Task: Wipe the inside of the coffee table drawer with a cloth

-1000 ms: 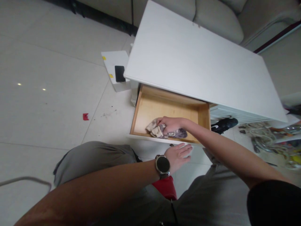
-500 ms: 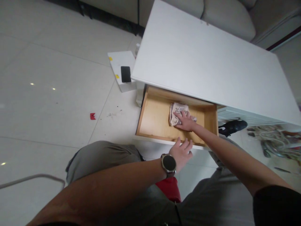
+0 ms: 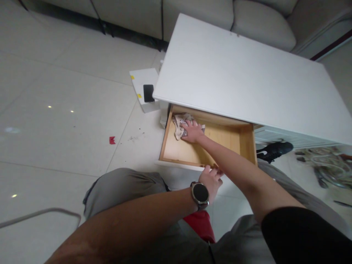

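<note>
My right hand (image 3: 192, 132) presses a crumpled, pale patterned cloth (image 3: 179, 126) against the bottom of a wooden drawer (image 3: 181, 152), near its left back corner. The fingers spread over the cloth and part of it sticks out beside the palm. At the middle of the drawer's front edge rests my left hand (image 3: 210, 181), fingers apart and slightly bent, touching the rim. A dark round watch (image 3: 200, 193) is on that wrist. My right forearm crosses above the drawer's front and passes close to the left fingertips.
The drawer is pulled out from a white table (image 3: 242, 80). Left of it a black phone (image 3: 148, 93) lies on a white box (image 3: 139, 79). A red scrap (image 3: 112, 140) is on the tiled floor. A sofa (image 3: 192, 16) stands behind; coiled hoses (image 3: 327, 161) lie at right.
My right hand has slid the cloth leftward and back across the drawer bottom, from the middle toward the left back corner. My left hand stays at the front edge.
</note>
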Demonstrator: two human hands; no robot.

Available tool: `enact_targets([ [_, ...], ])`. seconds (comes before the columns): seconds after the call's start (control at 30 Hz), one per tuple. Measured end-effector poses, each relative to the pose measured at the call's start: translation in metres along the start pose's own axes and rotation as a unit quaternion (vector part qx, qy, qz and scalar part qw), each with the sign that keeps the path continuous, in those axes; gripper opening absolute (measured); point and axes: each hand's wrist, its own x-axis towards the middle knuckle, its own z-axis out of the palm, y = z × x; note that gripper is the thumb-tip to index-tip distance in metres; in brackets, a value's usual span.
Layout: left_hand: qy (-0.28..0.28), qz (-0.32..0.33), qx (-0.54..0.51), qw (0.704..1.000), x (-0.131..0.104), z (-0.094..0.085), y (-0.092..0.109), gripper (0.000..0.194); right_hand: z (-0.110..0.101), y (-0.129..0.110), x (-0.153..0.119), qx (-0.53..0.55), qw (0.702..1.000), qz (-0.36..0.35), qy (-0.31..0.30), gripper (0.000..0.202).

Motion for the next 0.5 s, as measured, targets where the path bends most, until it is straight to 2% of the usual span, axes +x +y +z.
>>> enact_targets([
  [0.1, 0.004, 0.029, 0.048, 0.998, -0.003, 0.0, -0.004, 0.025, 0.006, 0.065, -0.045, -0.026, 0.999, 0.041, 0.001, 0.08],
  [0.2, 0.007, 0.032, 0.059, 0.998, -0.004, 0.001, -0.005, 0.027, 0.017, 0.136, -0.1, -0.04, 0.987, 0.155, -0.014, 0.08],
  [0.27, 0.009, 0.035, 0.059, 0.998, -0.004, 0.003, -0.006, 0.029, 0.024, 0.174, -0.132, -0.045, 0.968, 0.246, -0.018, 0.078],
  [0.3, 0.009, 0.036, 0.054, 0.998, -0.004, 0.003, -0.006, 0.029, 0.027, 0.188, -0.145, -0.051, 0.967, 0.247, -0.028, 0.077],
  [0.4, 0.01, 0.033, 0.033, 0.999, -0.004, 0.006, -0.006, 0.026, 0.037, 0.206, -0.168, -0.054, 0.972, 0.221, -0.065, 0.082],
  [0.5, 0.011, 0.027, 0.023, 0.999, -0.003, 0.008, -0.005, 0.025, 0.046, 0.2, -0.184, -0.037, 0.977, 0.189, -0.095, 0.079],
])
